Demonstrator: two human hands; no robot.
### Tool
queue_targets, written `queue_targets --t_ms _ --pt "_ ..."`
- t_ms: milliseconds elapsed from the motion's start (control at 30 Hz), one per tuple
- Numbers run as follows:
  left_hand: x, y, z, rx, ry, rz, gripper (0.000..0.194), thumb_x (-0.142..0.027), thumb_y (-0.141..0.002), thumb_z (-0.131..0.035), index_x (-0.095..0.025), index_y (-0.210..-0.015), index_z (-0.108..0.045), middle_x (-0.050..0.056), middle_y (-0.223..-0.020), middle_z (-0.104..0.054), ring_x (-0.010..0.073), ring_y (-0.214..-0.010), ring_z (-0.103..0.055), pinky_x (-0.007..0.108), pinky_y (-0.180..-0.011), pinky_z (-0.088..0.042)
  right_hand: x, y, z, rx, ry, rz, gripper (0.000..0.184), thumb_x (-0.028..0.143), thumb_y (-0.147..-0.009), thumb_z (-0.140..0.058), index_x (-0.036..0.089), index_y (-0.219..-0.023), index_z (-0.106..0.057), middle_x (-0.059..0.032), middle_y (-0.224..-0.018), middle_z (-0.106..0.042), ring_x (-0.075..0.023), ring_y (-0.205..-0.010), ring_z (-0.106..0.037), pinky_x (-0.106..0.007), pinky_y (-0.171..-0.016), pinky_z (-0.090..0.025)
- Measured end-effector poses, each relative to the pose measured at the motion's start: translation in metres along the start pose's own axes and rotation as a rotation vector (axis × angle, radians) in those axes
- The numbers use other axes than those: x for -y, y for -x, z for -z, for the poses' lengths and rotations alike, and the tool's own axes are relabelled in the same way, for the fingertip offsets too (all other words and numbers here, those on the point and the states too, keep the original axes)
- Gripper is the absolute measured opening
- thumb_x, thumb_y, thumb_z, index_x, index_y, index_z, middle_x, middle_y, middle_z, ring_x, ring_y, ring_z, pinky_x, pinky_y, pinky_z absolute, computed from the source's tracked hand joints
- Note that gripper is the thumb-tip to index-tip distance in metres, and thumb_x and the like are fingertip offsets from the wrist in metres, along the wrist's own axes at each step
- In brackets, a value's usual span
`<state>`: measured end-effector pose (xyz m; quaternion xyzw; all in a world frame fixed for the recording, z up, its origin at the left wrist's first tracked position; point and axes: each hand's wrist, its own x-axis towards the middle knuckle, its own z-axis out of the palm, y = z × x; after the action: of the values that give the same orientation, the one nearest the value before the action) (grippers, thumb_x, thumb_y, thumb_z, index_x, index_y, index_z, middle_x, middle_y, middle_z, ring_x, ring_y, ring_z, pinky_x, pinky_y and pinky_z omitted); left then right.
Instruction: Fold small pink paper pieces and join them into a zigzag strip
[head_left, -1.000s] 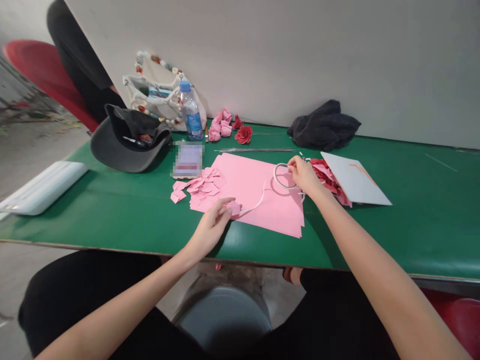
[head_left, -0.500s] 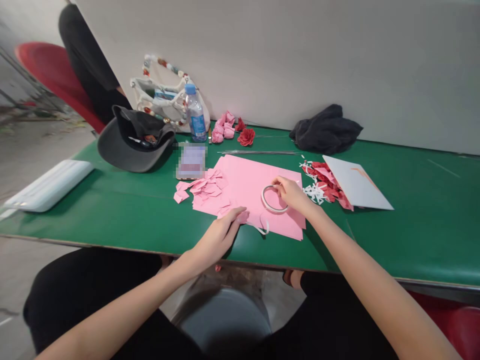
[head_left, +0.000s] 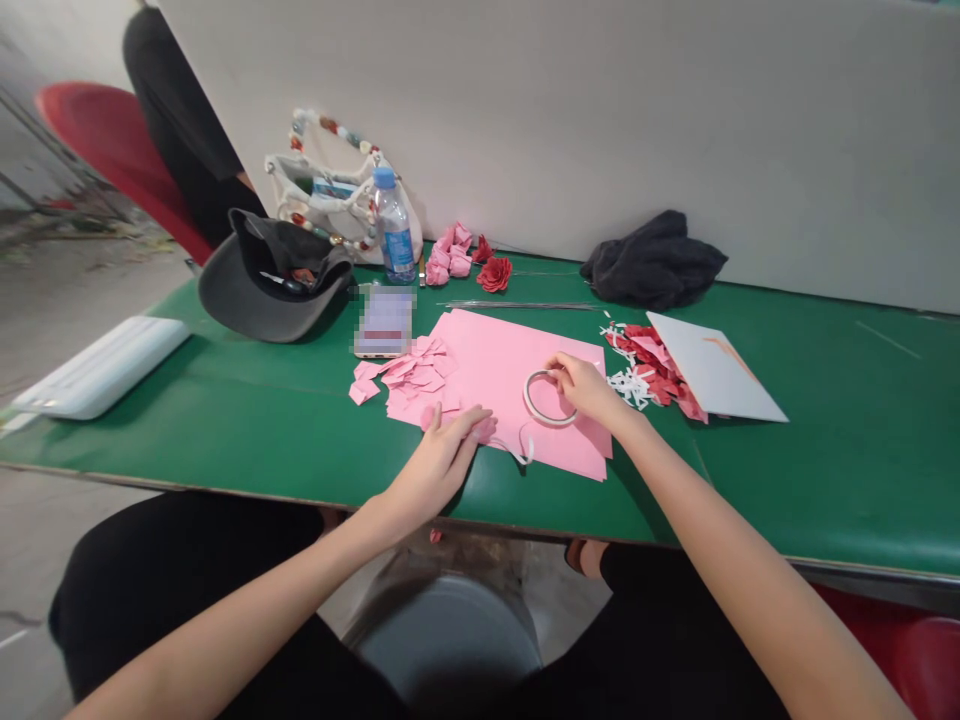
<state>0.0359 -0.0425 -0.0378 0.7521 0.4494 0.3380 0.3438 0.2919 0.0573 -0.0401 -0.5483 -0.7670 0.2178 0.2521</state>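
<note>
Tape roll (head_left: pixel 541 420), white, resting on the pink sheet (head_left: pixel 540 345) and held in the right hand (head_left: pixel 589 390), whose fingers curl closed around its rim. Tape strip (head_left: pixel 521 450), loose, trails past the sheet's lower edge beside the left hand (head_left: pixel 439 465). That hand lies low and open, its fingers (head_left: pixel 457 425) extended and slightly spread, touching a small pink scrap (head_left: pixel 486 431) at the sheet's edge; whether they grip it cannot be told. Head view, green table (head_left: pixel 825 450): pink petals (head_left: pixel 409 375) cut and heaped left of the sheet, beside a blurred phone (head_left: pixel 382 322). Pink paper blooms (head_left: pixel 450 250) and one red paper rose (head_left: pixel 494 274) stand made up near the wall. Red petals (head_left: pixel 645 350) and white shreds (head_left: pixel 628 385) lie against a white card (head_left: pixel 716 365), right. Sheet largely whole, a good area left uncut. Wire stems (head_left: pixel 517 305) lie bundled behind it, no petals on them. Also present: cap (head_left: pixel 255 300), water bottle (head_left: pixel 395 235), beaded bag (head_left: pixel 315 180), dark cloth (head_left: pixel 652 260).
</note>
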Motion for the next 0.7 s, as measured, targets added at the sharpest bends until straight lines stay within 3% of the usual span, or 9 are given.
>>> queue_targets --t_ms 67,133,467,700 --pt "0.001 -0.001 0.002 -0.003 0.048 0.026 0.033 -0.032 -0.095 -0.038 -0.021 -0.122 -0.053 0.008 -0.123 -0.064 0.0218 -0.115 -0.058 0.042 -0.107 -0.034 0.000 0.000 0.000 0.001 0.004 0.000 0.017 0.015 -0.083 -0.038 0.019 -0.084 -0.054 0.0001 -0.064 -0.056 -0.0158 -0.062 -0.054 -0.028 -0.064 -0.041" --pt "0.001 -0.001 0.003 0.007 0.086 0.030 0.034 -0.033 -0.095 -0.038 -0.021 -0.121 -0.054 0.008 -0.120 -0.065 0.0216 -0.112 -0.059 0.036 -0.099 -0.042 0.001 0.000 0.001 0.002 0.009 -0.003 0.017 0.015 -0.083 -0.038 0.019 -0.084 -0.054 0.0000 -0.065 -0.056 -0.0157 -0.062 -0.054 -0.028 -0.064 -0.041" --pt "0.012 -0.010 0.012 0.062 0.023 0.046 0.037 -0.034 -0.094 -0.034 -0.021 -0.124 -0.053 0.008 -0.118 -0.064 0.0231 -0.109 -0.060 0.037 -0.097 -0.043 0.001 0.001 0.001 -0.003 -0.005 -0.001 0.018 0.015 -0.083 -0.038 0.018 -0.085 -0.056 -0.0003 -0.065 -0.057 -0.0151 -0.061 -0.054 -0.027 -0.063 -0.041" --pt "0.026 -0.024 0.029 -0.078 0.044 0.095 0.034 -0.034 -0.090 -0.042 -0.018 -0.116 -0.058 0.008 -0.116 -0.065 0.0238 -0.107 -0.059 0.038 -0.099 -0.040 0.000 0.002 0.003 0.009 -0.045 -0.033 0.018 0.015 -0.083 -0.039 0.018 -0.086 -0.056 0.0004 -0.064 -0.057 -0.0144 -0.059 -0.055 -0.027 -0.061 -0.042"
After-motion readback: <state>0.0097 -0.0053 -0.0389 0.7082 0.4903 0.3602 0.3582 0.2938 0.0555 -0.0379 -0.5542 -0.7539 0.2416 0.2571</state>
